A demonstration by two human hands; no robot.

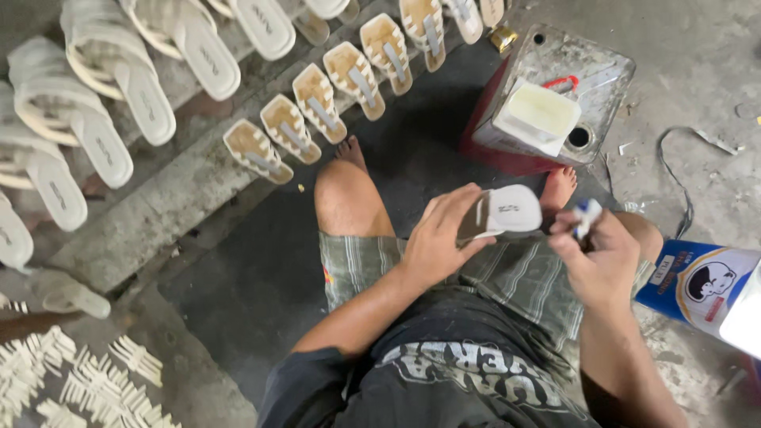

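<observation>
My left hand [440, 238] grips a white sandal sole [507, 211] over my lap, its pale underside turned up and its heel end toward my thumb. My right hand [598, 257] is closed around a small brush with a blue-and-white handle [587, 216], held just right of the sole's rounded end. I sit on the floor with my knees bent and my bare feet out in front.
A dented metal tin [590, 67] with a pale glue tub [539, 112] on top stands ahead. Several glued soles [317, 103] and finished white sandals [103, 95] lie in rows at left. White straps [79, 380] are piled at lower left, a blue carton [697, 289] at right.
</observation>
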